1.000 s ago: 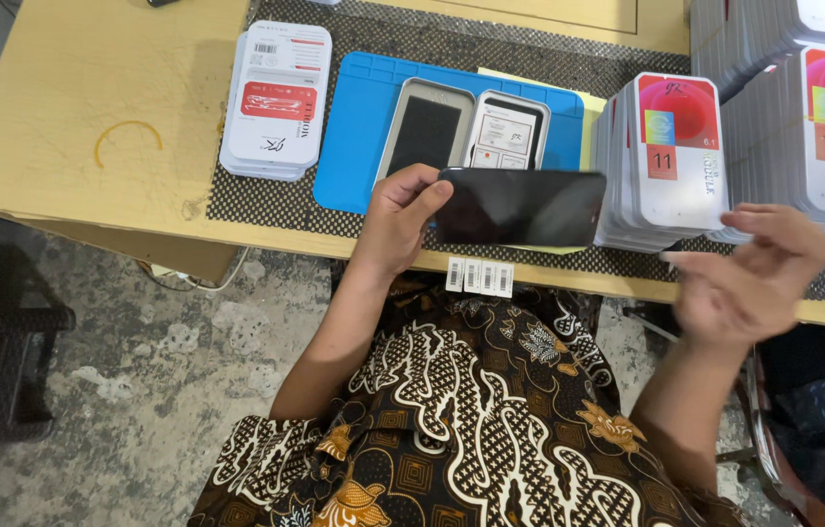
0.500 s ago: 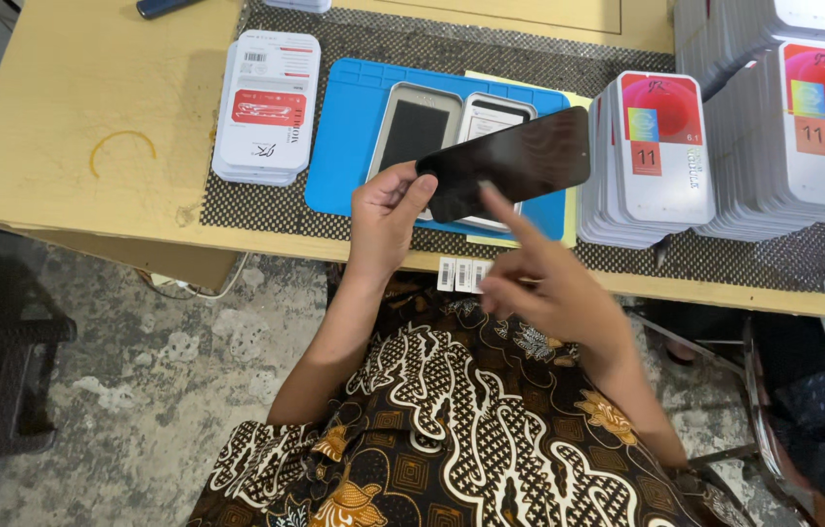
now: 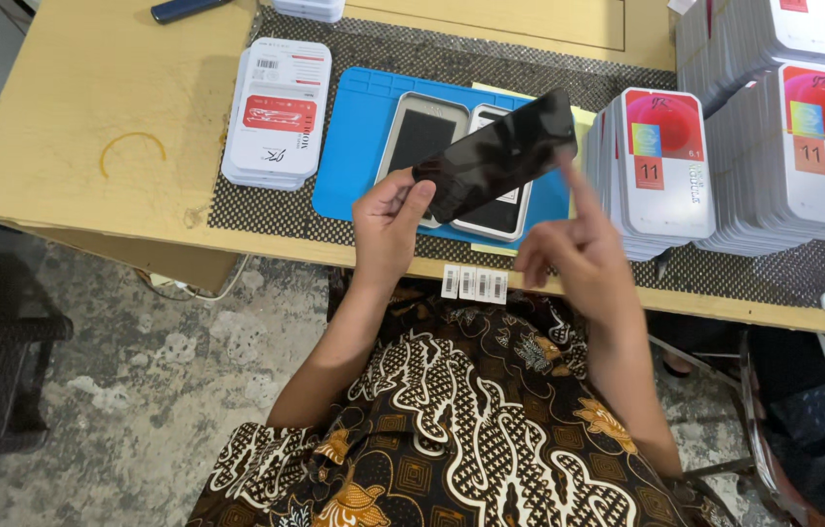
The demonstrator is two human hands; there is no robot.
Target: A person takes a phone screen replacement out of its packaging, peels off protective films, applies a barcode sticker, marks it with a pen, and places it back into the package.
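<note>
Head view: left hand [image 3: 388,220] pinches a dark glass panel [image 3: 498,154] raised over the blue mat [image 3: 354,156]; right hand [image 3: 569,256], empty, touches its corner with the forefinger, boxed stacks [image 3: 661,166] unopened on the bench [image 3: 71,127].

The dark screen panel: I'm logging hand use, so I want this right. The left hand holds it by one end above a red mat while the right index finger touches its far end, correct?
Not quite: the mat is blue, not red. The head view shows the left hand holding the panel by one end, right index finger at its far end.

The wooden table [image 3: 90,117] bears a dotted mat [image 3: 266,210] (perhaps mesh), white boxes [image 3: 276,112] stacked upon it.
</note>
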